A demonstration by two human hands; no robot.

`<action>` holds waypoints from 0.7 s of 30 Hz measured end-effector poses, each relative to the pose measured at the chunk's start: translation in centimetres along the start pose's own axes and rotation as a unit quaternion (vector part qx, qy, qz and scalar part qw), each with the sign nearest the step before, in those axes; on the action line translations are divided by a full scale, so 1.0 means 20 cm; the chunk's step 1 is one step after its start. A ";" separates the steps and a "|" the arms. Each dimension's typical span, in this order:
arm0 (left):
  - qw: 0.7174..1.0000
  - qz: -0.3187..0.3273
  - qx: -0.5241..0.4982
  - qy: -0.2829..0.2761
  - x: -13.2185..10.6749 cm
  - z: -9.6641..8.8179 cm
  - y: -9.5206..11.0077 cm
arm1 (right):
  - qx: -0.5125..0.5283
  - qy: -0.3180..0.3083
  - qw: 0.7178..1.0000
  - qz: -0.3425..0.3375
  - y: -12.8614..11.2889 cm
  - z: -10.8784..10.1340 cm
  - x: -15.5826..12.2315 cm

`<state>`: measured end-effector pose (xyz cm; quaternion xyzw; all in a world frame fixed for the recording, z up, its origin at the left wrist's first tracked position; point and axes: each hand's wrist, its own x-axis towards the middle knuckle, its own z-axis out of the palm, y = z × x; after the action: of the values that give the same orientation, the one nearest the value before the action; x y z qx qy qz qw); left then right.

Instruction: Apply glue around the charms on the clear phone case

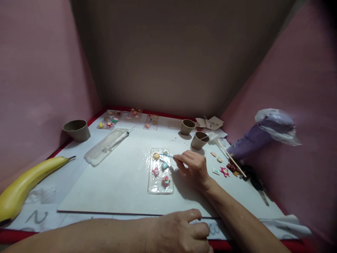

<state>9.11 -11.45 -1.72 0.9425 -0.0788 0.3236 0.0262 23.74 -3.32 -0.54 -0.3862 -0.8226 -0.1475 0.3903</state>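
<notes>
Fingers of the right hand pinch a thin blue stick, its tip by a yellow charm on a clear case lying on a white board, the left hand (loosely curled, any grip impossible to tell) nearer the viewer.

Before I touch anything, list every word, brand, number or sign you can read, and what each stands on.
"MENT": on the purple container topped with clear plastic; any letters before it are unclear.
"2", apparently, and turned: on the white paper along the front edge, at left.
"3", apparently: on the white paper at front right.
Unreadable: the small markings on the off-white card at back right, and other partial marks on the paper.
</notes>
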 end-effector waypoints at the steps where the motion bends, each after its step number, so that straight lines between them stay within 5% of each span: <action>1: 1.000 0.000 0.001 -0.001 0.00 0.00 0.00 | -0.001 0.003 1.000 -0.001 0.00 0.00 0.00; 21: 1.000 0.003 -0.009 -0.008 0.00 0.01 0.00 | -0.035 -0.018 0.998 -0.057 -0.07 0.05 0.05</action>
<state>9.18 -11.46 -1.90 0.9446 -0.0845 0.3154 0.0333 21.73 -3.15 -0.26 -0.3547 -0.8446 -0.1912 0.3524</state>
